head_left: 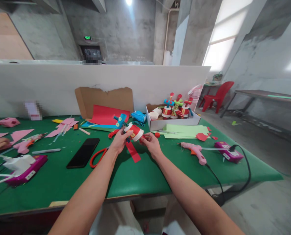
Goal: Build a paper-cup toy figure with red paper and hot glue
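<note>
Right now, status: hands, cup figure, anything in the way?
Left hand holding cup figure, tilted. Right hand at its white rim, small red piece there, grip unclear. Red strip just below; scissors handle by left forearm.

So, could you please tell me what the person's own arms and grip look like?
The left forearm and right forearm are bare, without sleeve, watch or bracelet in view. The left grip and right grip are ungloved human hands.

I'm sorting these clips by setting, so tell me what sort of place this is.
Likely a craft workroom: the table bears a glue gun and red paper, and a box holds several cup figures.
</note>
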Demonstrator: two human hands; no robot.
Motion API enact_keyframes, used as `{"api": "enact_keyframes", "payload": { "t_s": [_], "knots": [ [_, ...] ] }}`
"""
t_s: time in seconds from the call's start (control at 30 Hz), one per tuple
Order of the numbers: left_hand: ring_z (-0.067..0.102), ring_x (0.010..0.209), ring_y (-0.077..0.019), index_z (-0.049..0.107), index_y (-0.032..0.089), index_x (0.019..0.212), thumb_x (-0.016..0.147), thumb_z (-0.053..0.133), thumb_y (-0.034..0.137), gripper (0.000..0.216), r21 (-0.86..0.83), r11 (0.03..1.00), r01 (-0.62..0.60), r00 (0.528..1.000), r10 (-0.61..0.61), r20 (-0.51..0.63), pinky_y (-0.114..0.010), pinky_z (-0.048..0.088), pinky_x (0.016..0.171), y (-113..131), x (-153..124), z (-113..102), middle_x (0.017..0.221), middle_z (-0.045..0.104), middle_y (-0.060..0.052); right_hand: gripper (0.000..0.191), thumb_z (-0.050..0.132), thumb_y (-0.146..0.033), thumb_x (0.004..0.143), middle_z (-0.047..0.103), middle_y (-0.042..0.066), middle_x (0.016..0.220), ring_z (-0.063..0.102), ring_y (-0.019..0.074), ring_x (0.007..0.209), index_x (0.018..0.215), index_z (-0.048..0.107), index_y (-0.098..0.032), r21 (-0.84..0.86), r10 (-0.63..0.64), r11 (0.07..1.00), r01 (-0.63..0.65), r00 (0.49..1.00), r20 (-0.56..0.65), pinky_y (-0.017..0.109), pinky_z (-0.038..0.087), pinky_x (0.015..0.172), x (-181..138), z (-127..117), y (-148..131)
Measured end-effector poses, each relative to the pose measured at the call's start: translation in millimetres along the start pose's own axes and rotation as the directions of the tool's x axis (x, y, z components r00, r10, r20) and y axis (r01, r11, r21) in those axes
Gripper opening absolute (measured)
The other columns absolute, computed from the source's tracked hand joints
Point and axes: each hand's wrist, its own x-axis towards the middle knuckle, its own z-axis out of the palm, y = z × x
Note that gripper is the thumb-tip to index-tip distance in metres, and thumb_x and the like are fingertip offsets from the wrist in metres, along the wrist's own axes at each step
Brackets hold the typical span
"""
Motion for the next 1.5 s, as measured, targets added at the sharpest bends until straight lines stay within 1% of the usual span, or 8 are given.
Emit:
{"api": "enact_keyframes", "payload": {
  "t_s": [0.23, 0.37, 0.57, 0.8, 0.93, 1.2, 1.37, 1.5],
  "knots": [
    [0.065, 0.067, -0.0142, 0.058, 0.017, 0.087, 0.049, 0.089, 0.031, 0.05, -0.005, 1.0, 0.006, 1.0, -0.005, 0.016, -0.024, 0.05, 0.062, 0.0, -0.7, -0.3, 0.077, 0.07, 0.002, 0.044, 0.082, -0.047, 0.053, 0.065, -0.003, 0.065, 0.063, 0.0156, 0.06, 0.077, 0.055, -0.022, 0.003, -0.004, 1.0, 0.004, 1.0, 0.01, 0.033, 0.055, 0.066, -0.5, -0.6, 0.0],
    [0.065, 0.067, -0.0134, 0.057, 0.018, 0.087, 0.049, 0.088, 0.029, 0.05, -0.008, 1.0, 0.003, 1.0, -0.003, 0.01, -0.023, 0.05, 0.062, -0.5, -0.2, -0.7, 0.077, 0.07, 0.002, 0.045, 0.083, -0.047, 0.052, 0.066, -0.003, 0.065, 0.063, 0.0159, 0.061, 0.077, 0.056, -0.022, 0.004, -0.001, 1.0, 0.001, 1.0, 0.007, 0.033, 0.055, 0.066, -0.3, -0.6, -0.3],
    [0.065, 0.067, -0.0135, 0.058, 0.017, 0.087, 0.049, 0.088, 0.031, 0.051, 0.017, 1.0, 0.01, 1.0, -0.011, 0.013, -0.023, 0.049, 0.062, 0.2, -0.3, 0.2, 0.076, 0.069, 0.002, 0.046, 0.082, -0.048, 0.052, 0.065, -0.004, 0.064, 0.063, 0.0146, 0.059, 0.077, 0.055, -0.021, 0.009, -0.01, 1.0, 0.01, 1.0, 0.005, 0.031, 0.055, 0.064, -0.5, -0.3, -0.5],
    [0.065, 0.069, -0.014, 0.058, 0.017, 0.086, 0.049, 0.088, 0.031, 0.05, 0.034, 0.999, 0.001, 1.0, -0.001, 0.007, -0.023, 0.049, 0.062, -1.2, 0.5, -1.2, 0.077, 0.069, 0.002, 0.043, 0.081, -0.045, 0.053, 0.065, -0.004, 0.065, 0.063, 0.0141, 0.059, 0.077, 0.054, -0.021, 0.011, -0.01, 1.0, 0.009, 1.0, 0.008, 0.03, 0.054, 0.063, 1.1, 0.1, 1.9],
    [0.066, 0.072, -0.016, 0.058, 0.017, 0.088, 0.05, 0.087, 0.033, 0.051, 0.041, 0.999, 0.005, 1.0, -0.005, 0.019, -0.025, 0.05, 0.063, -1.8, 1.2, -1.7, 0.079, 0.07, 0.0, 0.043, 0.081, -0.044, 0.054, 0.065, -0.004, 0.064, 0.062, 0.0136, 0.058, 0.078, 0.055, -0.021, 0.01, -0.002, 1.0, 0.001, 1.0, 0.008, 0.029, 0.054, 0.063, 0.6, 0.1, 1.3],
    [0.068, 0.082, -0.0202, 0.058, 0.016, 0.09, 0.049, 0.088, 0.035, 0.055, 0.051, 0.999, 0.001, 1.0, -0.002, 0.021, -0.03, 0.053, 0.072, -2.4, 2.1, -2.8, 0.084, 0.071, -0.002, 0.044, 0.081, -0.044, 0.053, 0.065, -0.004, 0.065, 0.062, 0.0139, 0.059, 0.078, 0.054, -0.021, 0.004, 0.0, 1.0, 0.0, 1.0, 0.011, 0.03, 0.054, 0.064, 0.1, 0.3, 0.3],
    [0.068, 0.084, -0.022, 0.058, 0.016, 0.09, 0.05, 0.087, 0.036, 0.053, 0.066, 0.998, 0.002, 1.0, -0.004, 0.026, -0.031, 0.053, 0.072, -2.7, 1.8, -2.6, 0.084, 0.071, -0.002, 0.046, 0.082, -0.045, 0.051, 0.065, -0.004, 0.065, 0.062, 0.0136, 0.058, 0.078, 0.054, -0.021, 0.011, 0.008, 1.0, -0.008, 1.0, 0.006, 0.03, 0.054, 0.063, 1.1, -0.4, 0.8],
    [0.069, 0.081, -0.0211, 0.058, 0.016, 0.088, 0.048, 0.087, 0.035, 0.054, 0.057, 0.998, 0.008, 1.0, -0.008, 0.014, -0.03, 0.054, 0.07, -0.8, 1.4, -1.7, 0.081, 0.071, -0.002, 0.046, 0.082, -0.046, 0.051, 0.065, -0.004, 0.066, 0.062, 0.0139, 0.059, 0.078, 0.054, -0.021, 0.007, 0.009, 1.0, -0.009, 1.0, 0.009, 0.03, 0.054, 0.063, 1.7, -0.8, 0.8]
  ]
}}
